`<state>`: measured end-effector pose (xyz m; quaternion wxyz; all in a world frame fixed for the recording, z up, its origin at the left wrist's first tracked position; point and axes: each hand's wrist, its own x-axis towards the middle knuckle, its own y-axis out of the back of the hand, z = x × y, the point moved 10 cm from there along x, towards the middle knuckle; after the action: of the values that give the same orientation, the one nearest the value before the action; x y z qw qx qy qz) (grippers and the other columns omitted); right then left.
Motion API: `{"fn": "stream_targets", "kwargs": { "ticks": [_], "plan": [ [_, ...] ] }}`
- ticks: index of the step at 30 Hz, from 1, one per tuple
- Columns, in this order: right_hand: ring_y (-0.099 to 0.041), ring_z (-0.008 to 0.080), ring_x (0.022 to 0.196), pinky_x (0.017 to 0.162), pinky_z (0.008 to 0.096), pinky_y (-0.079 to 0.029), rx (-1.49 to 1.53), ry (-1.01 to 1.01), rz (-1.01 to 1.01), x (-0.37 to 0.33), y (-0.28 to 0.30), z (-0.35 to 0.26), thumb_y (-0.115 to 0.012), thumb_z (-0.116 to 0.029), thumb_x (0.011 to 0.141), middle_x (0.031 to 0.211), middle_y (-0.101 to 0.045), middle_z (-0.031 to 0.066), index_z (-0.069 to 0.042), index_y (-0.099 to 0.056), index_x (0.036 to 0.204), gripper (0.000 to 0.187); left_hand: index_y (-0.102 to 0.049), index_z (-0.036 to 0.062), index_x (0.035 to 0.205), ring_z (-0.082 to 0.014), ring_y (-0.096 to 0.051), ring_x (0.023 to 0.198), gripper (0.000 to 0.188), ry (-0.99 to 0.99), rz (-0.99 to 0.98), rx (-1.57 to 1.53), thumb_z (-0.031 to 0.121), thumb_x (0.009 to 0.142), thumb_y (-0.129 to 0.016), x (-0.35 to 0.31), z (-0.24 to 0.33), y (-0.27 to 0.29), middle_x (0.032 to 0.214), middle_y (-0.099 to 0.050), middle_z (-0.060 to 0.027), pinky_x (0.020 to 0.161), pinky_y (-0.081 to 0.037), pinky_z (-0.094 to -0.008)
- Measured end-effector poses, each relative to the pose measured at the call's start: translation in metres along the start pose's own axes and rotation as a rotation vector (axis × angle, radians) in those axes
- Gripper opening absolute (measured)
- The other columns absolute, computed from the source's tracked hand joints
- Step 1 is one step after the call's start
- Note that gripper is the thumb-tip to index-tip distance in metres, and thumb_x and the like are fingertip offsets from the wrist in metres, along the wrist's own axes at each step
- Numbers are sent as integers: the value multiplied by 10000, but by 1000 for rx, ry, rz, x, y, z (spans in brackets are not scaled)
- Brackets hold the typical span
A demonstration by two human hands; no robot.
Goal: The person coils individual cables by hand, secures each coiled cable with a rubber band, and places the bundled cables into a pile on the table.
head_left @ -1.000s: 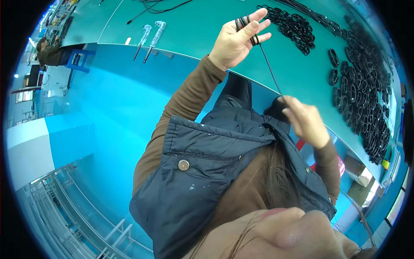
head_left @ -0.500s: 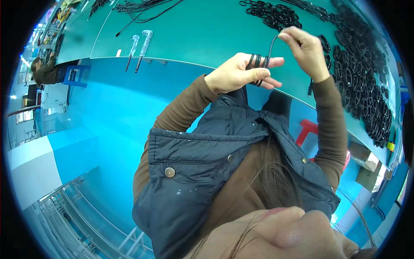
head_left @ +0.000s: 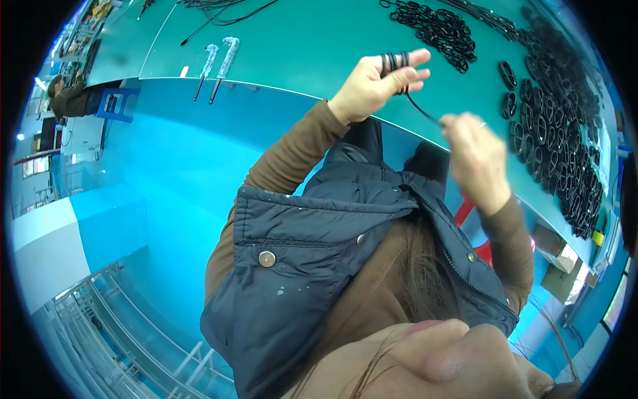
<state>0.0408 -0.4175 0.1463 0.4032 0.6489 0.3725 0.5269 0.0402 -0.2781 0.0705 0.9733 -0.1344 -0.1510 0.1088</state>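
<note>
A black cable [head_left: 393, 62] is wound in several turns round the fingers of my left hand [head_left: 372, 85], above the table's near edge. The thumb lies against the turns and the fingertips point right. From the coil one length of cable runs down and right, pulled fairly straight, to my right hand [head_left: 477, 159]. That hand, smeared by motion, is closed on the cable in front of the table edge. Its fingers hide the piece of cable they grip.
On the green table [head_left: 299, 46], many coiled black cables [head_left: 548, 126] cover the right side. A heap of small black loops [head_left: 438, 30] lies farther back, loose cables [head_left: 226, 16] back left. Two fuzzy-headed rods [head_left: 222, 63] overhang the edge. A person [head_left: 66, 100] sits far left.
My right hand has swung from above the table down toward me, drawing the cable below the coil. My left hand has risen slightly, the turns still round its fingers.
</note>
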Motion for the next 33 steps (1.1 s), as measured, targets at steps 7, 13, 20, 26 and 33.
{"fn": "stream_targets", "kwargs": {
  "ticks": [7, 13, 20, 26, 33],
  "plan": [
    [-558, 161, 730, 697, 281, -465, 399, 82, 282, 27, 3, 58, -586, -97, 884, 869, -605, 58, -43, -605, 1045, 171, -550, -25, 1243, -294, -641, 1045, 296, 228, -241, -8, 94, 978, -496, -8, -11, -52, 1083, -654, -186, 921, -513, -325],
    [-542, 122, 741, 709, 248, -454, 1696, -399, -98, 25, -77, 62, -594, -199, 919, 877, -597, 45, -50, -582, 1170, 292, -603, -28, 1091, -208, -654, 856, 193, 106, -229, -113, 79, 963, -507, -6, -8, -49, 876, -689, -122, 783, -536, -265],
    [-524, 106, 745, 663, 210, -440, 1571, -378, -173, 22, -88, 48, -648, -302, 869, 870, -581, 54, -63, -551, 1251, 461, -602, -17, 1053, -170, -638, 792, 160, 19, -288, 77, 78, 957, -518, -2, -13, -59, 872, -645, -86, 727, -534, -238],
    [-515, 113, 719, 602, 203, -431, 1447, -428, -198, 21, -90, 50, -669, -295, 846, 864, -573, 56, -65, -559, 1238, 468, -603, -9, 1040, -158, -624, 787, 143, -10, -274, 78, 62, 945, -522, -3, -12, -57, 895, -633, -88, 689, -527, -224],
    [-510, 104, 677, 565, 197, -425, 1524, -431, -108, 27, -80, 51, -689, -277, 842, 860, -575, 53, -67, -572, 1179, 414, -604, -8, 1017, -139, -606, 769, 162, -135, -278, 201, -18, 901, -491, 2, -3, -58, 900, -624, -81, 664, -514, -214]
  ]
}}
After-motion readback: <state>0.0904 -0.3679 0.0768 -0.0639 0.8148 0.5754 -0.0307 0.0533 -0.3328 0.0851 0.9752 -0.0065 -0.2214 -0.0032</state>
